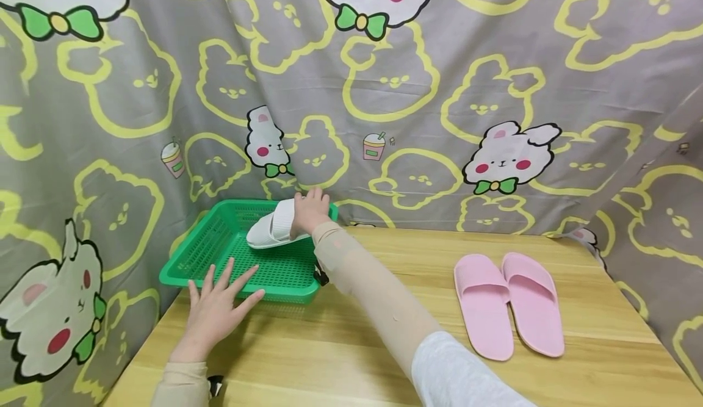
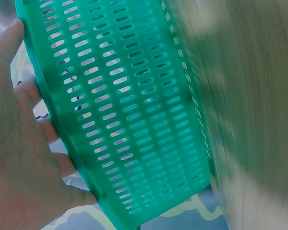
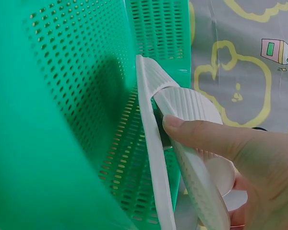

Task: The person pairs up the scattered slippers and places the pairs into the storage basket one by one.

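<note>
A pair of white slippers (image 3: 187, 105) with ribbed straps is in my right hand (image 1: 310, 213). The thumb presses on the nearer slipper, while the other fingers are partly hidden behind it. Both slippers are inside the green plastic basket (image 1: 183, 277), by its far right side; in the head view mostly one white slipper (image 1: 265, 235) shows. My left hand (image 1: 218, 310) spreads its fingers over the basket's near rim. Up close in the left wrist view, the fingertips of this left hand (image 2: 29, 143) rest along the rim of the slotted basket (image 2: 115, 96).
Two pink slippers (image 1: 508, 303) lie side by side on the right of the wooden table (image 1: 351, 346). A grey curtain (image 1: 384, 99) with cartoon animals hangs behind and along the sides, close to the basket's back.
</note>
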`<action>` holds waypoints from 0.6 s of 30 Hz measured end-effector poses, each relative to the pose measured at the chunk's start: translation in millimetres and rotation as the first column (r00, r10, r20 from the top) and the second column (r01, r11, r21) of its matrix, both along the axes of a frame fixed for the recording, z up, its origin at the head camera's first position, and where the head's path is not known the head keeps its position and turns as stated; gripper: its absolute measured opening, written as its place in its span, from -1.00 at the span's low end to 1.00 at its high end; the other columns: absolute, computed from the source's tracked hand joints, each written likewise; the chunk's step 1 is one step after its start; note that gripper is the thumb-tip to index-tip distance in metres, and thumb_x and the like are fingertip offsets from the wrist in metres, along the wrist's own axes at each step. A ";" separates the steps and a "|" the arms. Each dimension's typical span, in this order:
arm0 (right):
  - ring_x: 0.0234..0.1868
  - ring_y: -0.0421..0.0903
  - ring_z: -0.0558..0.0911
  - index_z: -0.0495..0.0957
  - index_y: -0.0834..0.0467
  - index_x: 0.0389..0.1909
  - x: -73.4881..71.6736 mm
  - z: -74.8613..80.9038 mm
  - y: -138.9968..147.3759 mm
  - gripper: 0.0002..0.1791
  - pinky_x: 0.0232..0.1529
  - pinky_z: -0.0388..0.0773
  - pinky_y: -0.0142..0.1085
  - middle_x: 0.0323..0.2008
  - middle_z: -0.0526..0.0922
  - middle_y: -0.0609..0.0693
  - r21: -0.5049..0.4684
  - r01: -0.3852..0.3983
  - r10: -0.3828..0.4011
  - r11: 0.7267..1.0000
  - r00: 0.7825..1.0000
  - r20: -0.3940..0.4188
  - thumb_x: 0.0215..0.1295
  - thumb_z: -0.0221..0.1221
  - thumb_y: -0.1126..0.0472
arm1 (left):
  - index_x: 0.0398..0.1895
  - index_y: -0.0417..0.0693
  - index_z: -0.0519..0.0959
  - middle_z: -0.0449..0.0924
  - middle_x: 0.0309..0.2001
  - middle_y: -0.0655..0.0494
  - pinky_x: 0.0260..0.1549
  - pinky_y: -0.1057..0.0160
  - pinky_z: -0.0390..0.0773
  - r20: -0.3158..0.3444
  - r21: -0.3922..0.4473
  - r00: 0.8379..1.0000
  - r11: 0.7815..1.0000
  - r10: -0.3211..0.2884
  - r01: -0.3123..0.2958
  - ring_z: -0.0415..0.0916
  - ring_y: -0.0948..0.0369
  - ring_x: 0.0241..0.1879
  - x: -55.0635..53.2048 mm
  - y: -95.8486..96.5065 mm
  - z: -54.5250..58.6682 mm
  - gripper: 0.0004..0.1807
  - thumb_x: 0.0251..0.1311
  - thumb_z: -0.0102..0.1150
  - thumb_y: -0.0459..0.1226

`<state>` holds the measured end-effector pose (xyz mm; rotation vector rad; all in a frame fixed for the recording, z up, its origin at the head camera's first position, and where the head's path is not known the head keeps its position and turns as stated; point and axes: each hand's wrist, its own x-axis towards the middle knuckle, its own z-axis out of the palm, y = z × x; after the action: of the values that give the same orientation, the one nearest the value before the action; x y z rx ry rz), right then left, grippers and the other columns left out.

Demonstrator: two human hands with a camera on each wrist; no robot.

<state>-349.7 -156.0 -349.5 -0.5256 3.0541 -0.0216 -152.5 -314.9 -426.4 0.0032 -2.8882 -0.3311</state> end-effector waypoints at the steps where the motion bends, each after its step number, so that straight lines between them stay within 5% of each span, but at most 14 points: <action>1: 0.19 0.02 0.08 -0.10 -0.16 0.37 0.0 0.1 -0.9 0.24 0.12 0.12 -0.16 0.23 0.13 0.09 0.003 0.001 -0.001 1.000 1.000 0.006 -0.39 0.32 -0.38 | 0.29 0.57 0.06 -0.16 0.42 -0.05 0.04 -0.48 -0.48 0.000 -0.003 1.000 1.000 0.000 0.000 -0.40 -0.27 0.35 -0.2 -0.1 -0.2 -0.32 0.05 -0.17 0.33; 18: 0.16 0.02 0.11 0.01 -0.12 0.33 4.5 -1.8 -16.3 0.16 0.12 0.15 -0.15 0.18 0.21 0.07 0.054 0.008 -0.009 0.998 1.000 0.002 -0.37 0.30 -0.39 | 0.29 0.58 0.07 -0.18 0.43 -0.02 0.04 -0.49 -0.45 0.011 -0.009 1.000 1.000 0.013 -0.013 -0.39 -0.27 0.35 -0.6 1.4 -0.4 -0.32 0.03 -0.19 0.36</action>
<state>-345.2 -172.3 -351.4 -0.5087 3.0449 0.0605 -153.2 -313.5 -426.8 0.0223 -2.8989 -0.3169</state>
